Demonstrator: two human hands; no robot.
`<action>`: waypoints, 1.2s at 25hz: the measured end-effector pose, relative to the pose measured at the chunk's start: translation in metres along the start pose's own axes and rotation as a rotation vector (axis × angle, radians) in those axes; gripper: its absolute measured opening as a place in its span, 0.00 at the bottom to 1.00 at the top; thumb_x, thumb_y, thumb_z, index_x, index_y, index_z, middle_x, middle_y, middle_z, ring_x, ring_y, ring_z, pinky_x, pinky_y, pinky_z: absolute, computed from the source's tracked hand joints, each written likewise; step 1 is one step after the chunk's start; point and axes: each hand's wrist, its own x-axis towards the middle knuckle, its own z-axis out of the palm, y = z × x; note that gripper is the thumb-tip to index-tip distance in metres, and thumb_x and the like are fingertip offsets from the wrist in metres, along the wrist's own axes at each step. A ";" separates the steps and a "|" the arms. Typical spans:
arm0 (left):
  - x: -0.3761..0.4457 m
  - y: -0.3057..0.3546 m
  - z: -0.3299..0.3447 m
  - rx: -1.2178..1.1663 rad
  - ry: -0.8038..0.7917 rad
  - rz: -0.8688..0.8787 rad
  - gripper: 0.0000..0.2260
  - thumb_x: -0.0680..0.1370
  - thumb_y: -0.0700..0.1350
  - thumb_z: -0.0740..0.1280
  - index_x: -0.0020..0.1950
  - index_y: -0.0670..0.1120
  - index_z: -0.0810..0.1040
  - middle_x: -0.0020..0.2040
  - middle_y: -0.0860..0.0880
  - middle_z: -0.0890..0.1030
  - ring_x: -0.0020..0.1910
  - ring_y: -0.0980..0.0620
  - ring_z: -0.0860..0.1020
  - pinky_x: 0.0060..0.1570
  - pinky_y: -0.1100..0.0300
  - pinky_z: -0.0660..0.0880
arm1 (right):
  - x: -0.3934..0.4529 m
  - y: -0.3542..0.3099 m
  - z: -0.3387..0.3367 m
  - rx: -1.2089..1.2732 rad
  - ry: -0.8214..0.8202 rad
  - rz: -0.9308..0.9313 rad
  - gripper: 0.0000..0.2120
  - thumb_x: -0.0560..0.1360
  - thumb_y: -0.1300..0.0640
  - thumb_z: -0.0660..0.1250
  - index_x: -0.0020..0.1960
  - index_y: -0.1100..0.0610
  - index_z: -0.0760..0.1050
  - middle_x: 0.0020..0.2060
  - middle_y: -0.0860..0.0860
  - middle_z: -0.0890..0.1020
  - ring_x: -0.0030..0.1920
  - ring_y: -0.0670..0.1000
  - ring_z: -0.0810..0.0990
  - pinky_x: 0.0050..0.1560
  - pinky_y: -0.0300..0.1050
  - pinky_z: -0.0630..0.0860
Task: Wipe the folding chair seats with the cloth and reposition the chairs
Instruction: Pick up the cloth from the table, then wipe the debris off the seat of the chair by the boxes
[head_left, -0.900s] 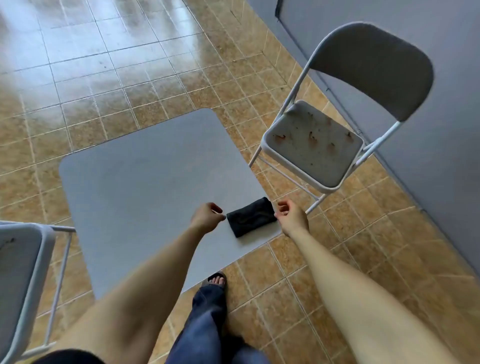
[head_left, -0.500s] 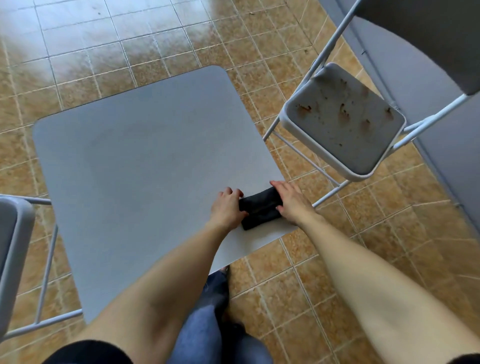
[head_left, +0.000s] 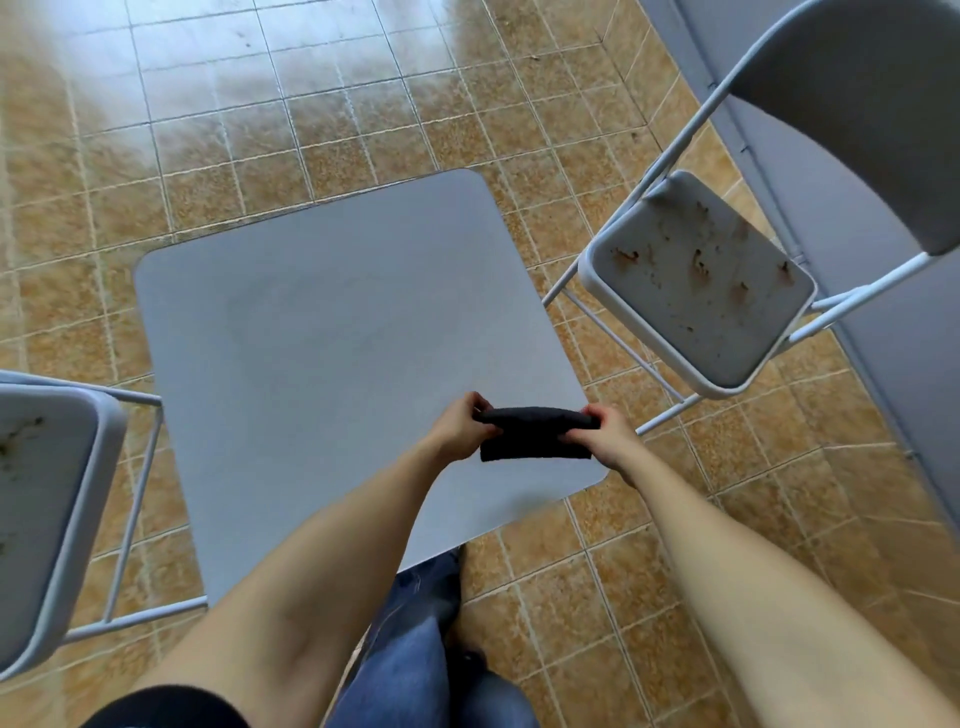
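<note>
Item: dark cloth (head_left: 537, 434), folded, held just above the near right corner of the grey bench (head_left: 332, 332), at about 5 o'clock on its top. It hangs between the two hands and looks lifted clear of the surface, though contact at its lower edge cannot be ruled out.

Left hand (head_left: 460, 428): fingers curled and pinching the cloth's left end.
Right hand (head_left: 605, 434): fingers curled and pinching the cloth's right end.

Right folding chair (head_left: 701, 283): open, at 2 o'clock from the bench, backrest toward the grey wall (head_left: 893, 364). Seat carries brown smears and spots across most of its face; unwiped.

Left folding chair (head_left: 47, 499): at 8 o'clock, seat only partly in frame, dark marks on it; unwiped.

Step in hand, as judged: readying the cloth for the first seat.

Handling notes:
- Keep the cloth folded into a thick pad, or refold it so a clean face shows.
- Shift to a one-hand hold with a flat palm so pressure spreads; the free hand should steady the frame, since a folding chair is likely to skid on glossy tiles.
- Work from the backrest side toward the front lip, so that loosened dirt leaves the seat.
- Dried spots probably need repeated short strokes.
</note>
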 end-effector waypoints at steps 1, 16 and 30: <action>-0.011 0.003 -0.009 -0.133 0.009 -0.027 0.13 0.75 0.40 0.69 0.58 0.41 0.73 0.50 0.44 0.77 0.48 0.47 0.76 0.45 0.57 0.75 | -0.013 -0.008 0.001 0.163 -0.016 0.018 0.10 0.72 0.62 0.71 0.50 0.58 0.74 0.41 0.52 0.78 0.44 0.52 0.76 0.43 0.45 0.72; -0.230 -0.078 -0.097 -0.603 0.451 0.027 0.12 0.78 0.48 0.66 0.58 0.44 0.76 0.54 0.42 0.81 0.51 0.45 0.80 0.45 0.57 0.76 | -0.175 -0.100 0.094 0.534 -0.460 -0.066 0.08 0.74 0.64 0.68 0.53 0.57 0.79 0.44 0.55 0.83 0.46 0.55 0.80 0.56 0.54 0.77; -0.430 -0.339 -0.230 -0.963 0.806 -0.232 0.20 0.74 0.32 0.69 0.65 0.34 0.72 0.52 0.42 0.80 0.53 0.43 0.78 0.50 0.54 0.79 | -0.289 -0.220 0.409 -0.162 -0.605 -0.296 0.16 0.71 0.65 0.71 0.58 0.65 0.74 0.48 0.62 0.81 0.43 0.56 0.82 0.39 0.44 0.80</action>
